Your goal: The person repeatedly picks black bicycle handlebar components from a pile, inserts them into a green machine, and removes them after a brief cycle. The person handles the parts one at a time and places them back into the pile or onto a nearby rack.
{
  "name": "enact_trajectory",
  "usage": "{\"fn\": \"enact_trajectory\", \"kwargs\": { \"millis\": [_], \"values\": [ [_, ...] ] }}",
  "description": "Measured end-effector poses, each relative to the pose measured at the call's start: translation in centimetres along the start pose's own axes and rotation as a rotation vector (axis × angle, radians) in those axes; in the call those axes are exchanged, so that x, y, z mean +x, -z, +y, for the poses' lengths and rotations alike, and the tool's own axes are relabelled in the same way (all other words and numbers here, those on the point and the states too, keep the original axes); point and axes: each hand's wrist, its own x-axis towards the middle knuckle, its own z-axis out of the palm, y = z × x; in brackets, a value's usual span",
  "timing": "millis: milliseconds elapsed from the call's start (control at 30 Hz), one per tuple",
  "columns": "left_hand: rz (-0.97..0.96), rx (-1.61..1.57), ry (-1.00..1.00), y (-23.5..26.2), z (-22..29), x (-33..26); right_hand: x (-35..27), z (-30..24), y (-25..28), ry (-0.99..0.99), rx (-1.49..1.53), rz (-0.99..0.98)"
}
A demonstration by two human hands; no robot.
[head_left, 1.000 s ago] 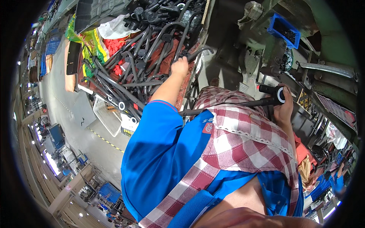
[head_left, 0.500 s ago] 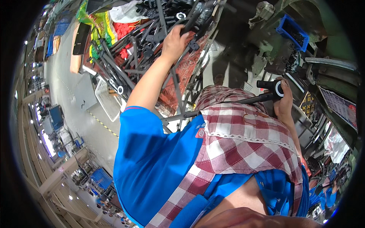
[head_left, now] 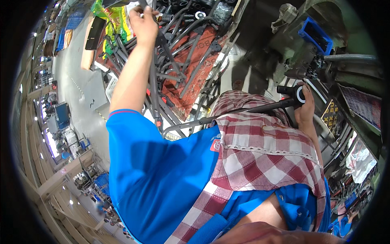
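Note:
My left hand (head_left: 145,27) reaches over the pile at the far left, its fingers closed round a dark metal tube (head_left: 152,79) that runs back beside my forearm. Black joints sit on the tubes near my wrist. At the right, my right hand (head_left: 304,103) is wrapped round the end of a black tubular frame part (head_left: 260,108). That end has a short thick stub and a round cap with a white ring. Its long thin bar crosses in front of my checked apron and slants down to the left. Some right-hand fingers are hidden behind the part.
Many dark tubes (head_left: 185,65) lie tangled on reddish-brown sheeting (head_left: 172,90), beside a green and yellow bag (head_left: 118,22). A dark green machine (head_left: 339,24) stands at the right, with a blue bin (head_left: 313,35) on it. A grey walkway (head_left: 77,77) runs along the left.
My left hand has moved left and farther out across the pile, and tubes under it have shifted, baring more reddish-brown sheeting. My right hand keeps its hold on the frame part almost in place.

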Motion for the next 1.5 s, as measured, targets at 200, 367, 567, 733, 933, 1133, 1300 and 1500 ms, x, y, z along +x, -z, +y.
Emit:
{"fn": "enact_trajectory", "kwargs": {
  "millis": [200,367,567,733,933,1133,1300,1500],
  "values": [
    [-0.109,0.006,0.112,6.2,-1.3,5.0,1.2,0.1,-1.0,-0.007,-0.002,-0.042],
    [-0.236,0.341,0.576,11.0,-4.6,8.1,2.0,0.1,-1.9,0.018,0.015,-0.082],
    [0.246,0.601,-0.047,10.3,-4.7,9.4,2.9,1.3,-4.4,-0.012,0.059,-0.058],
    [0.251,0.099,0.243,10.4,-1.9,11.1,3.8,1.5,-5.7,0.006,0.053,-0.080],
    [0.439,0.283,0.358,10.8,-16.2,6.0,3.5,1.0,-5.7,0.004,0.022,-0.033],
    [0.433,0.339,0.682,7.4,-20.5,-1.1,1.3,-0.7,-5.2,-0.015,0.011,0.048],
    [-0.050,0.820,-0.330,1.1,-15.3,-5.5,-0.1,-1.1,-3.7,0.056,-0.037,0.154],
    [-1.097,0.801,-0.534,-9.2,-12.7,-17.9,-1.3,-1.2,-2.8,0.064,0.003,0.157]
  ]
}}
